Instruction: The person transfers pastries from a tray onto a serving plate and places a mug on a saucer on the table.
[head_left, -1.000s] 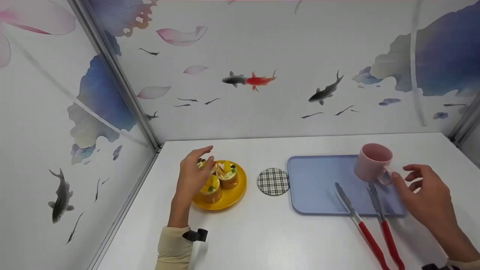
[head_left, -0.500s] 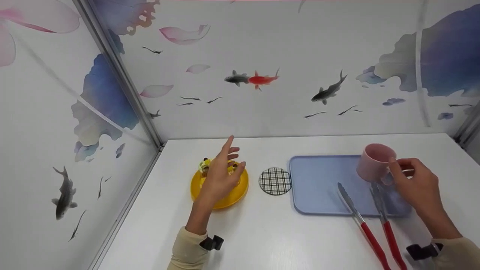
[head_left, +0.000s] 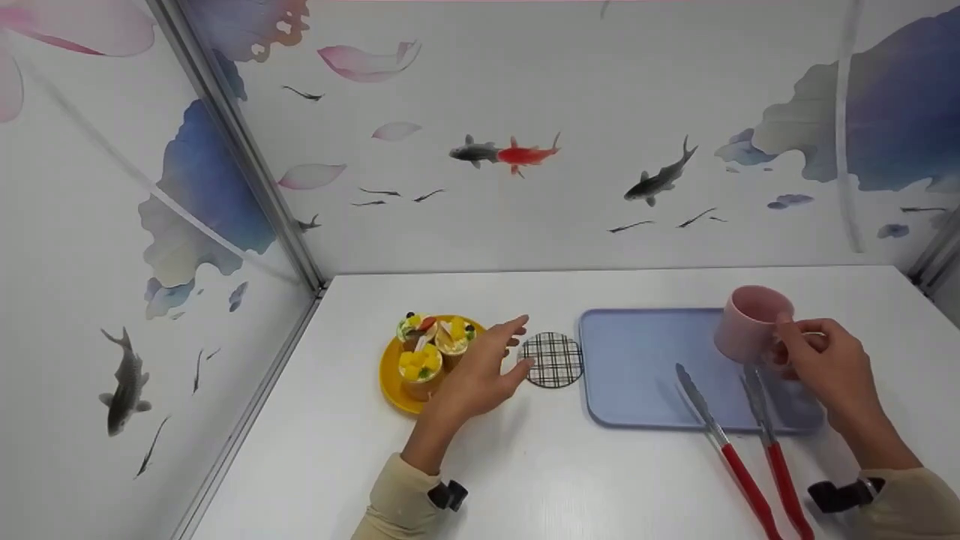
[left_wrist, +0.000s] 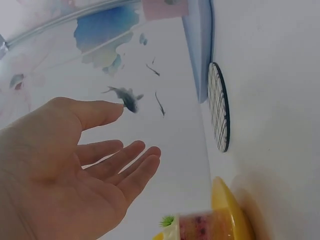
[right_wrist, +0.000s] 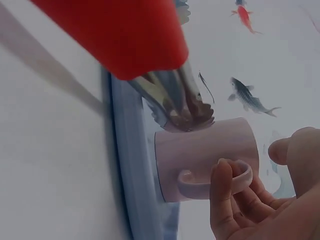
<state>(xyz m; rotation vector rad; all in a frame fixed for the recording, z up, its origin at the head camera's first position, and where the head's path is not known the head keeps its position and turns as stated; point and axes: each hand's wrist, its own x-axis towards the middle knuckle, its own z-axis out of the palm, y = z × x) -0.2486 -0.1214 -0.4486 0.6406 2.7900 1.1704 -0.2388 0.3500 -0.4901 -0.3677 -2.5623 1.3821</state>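
A pink mug stands upright at the right end of the blue tray. My right hand is at its handle, with fingers curled through the loop in the right wrist view; the thumb shows a little apart from it there. My left hand holds nothing, its fingers loosely extended and its fingertips right at the round checked coaster. That coaster lies flat on the table beside the tray's left edge. In the left wrist view the palm and spread fingers of the left hand show bare.
Left of the coaster, a yellow plate bears 3 dessert cups topped with fruit, partly behind my left hand. Red-handled metal tongs lie with their tips on the tray, near the mug. Printed walls border the table behind and at left.
My left hand has swept right, from over the dessert plate to the coaster's edge. My right hand has moved in from beside the mug and curled its fingers at the handle.
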